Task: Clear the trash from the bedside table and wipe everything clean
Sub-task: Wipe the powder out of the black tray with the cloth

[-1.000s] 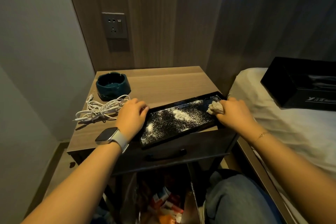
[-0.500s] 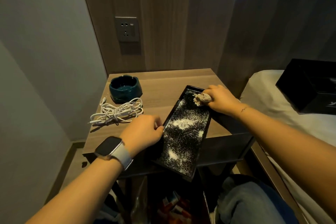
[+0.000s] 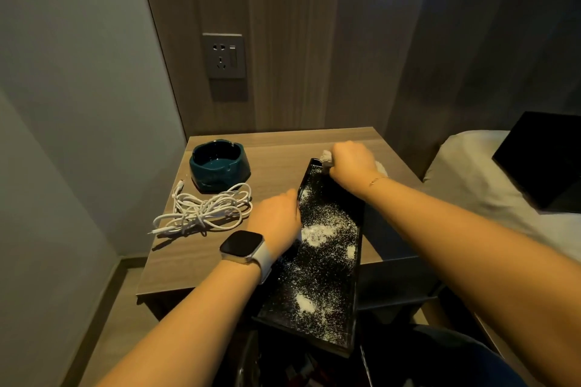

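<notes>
The wooden bedside table (image 3: 283, 148) stands against a wood-panelled wall, and on its left side sits a dark green ashtray (image 3: 219, 166), with a tangled white cable (image 3: 204, 212) lying just in front of it. A long black tray (image 3: 323, 261) dusted with white powder rests on the right part of the top, its far end near the back and its near end sticking out past the front edge. To the right, a bed (image 3: 490, 198) with a pale sheet carries a black box (image 3: 544, 160).
</notes>
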Demonstrator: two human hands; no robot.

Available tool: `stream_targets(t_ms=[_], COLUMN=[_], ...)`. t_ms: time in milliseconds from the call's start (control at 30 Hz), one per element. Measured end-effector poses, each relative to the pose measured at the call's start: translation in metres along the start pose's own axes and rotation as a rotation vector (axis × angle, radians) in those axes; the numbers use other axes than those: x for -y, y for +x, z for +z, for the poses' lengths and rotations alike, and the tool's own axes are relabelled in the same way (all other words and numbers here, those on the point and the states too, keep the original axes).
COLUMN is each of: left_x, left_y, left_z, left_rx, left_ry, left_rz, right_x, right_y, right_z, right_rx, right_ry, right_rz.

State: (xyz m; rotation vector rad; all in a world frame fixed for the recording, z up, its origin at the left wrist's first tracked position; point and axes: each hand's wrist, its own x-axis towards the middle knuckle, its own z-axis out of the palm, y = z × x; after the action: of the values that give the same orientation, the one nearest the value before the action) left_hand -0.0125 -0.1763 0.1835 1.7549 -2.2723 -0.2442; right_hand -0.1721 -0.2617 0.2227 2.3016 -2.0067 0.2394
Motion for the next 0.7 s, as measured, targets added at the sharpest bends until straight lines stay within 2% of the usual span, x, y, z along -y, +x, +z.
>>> stream_targets(t_ms=[167, 300, 400, 567, 700], left_x=[0.003, 0.004, 0.003, -0.001, -0.003], left_y=[0.005, 0.006, 0.005, 0.003, 0.001], left_z=[0.001, 0.004, 0.004, 0.001, 0.0], left_rx=[0.006, -0.035, -0.055, -0.053, -0.055], left_ry=[-0.014, -0.027, -0.033, -0.041, -0.038], left_rz=[0.018, 0.022, 0.005, -0.032, -0.043], right_x=[0.026, 0.028, 0.026, 0.019, 0.006], right_y=[0.009, 0.013, 0.005, -0.016, -0.032], right_z=[0.013, 0.018, 0.016, 0.003, -0.011], right_rx=[-0.054, -0.011, 0.025, 0.206, 0.435], right_ry=[0.065, 0.256, 0.276, 0.295, 0.568], right_rz=[0.04, 0.037, 0.002, -0.14, -0.222])
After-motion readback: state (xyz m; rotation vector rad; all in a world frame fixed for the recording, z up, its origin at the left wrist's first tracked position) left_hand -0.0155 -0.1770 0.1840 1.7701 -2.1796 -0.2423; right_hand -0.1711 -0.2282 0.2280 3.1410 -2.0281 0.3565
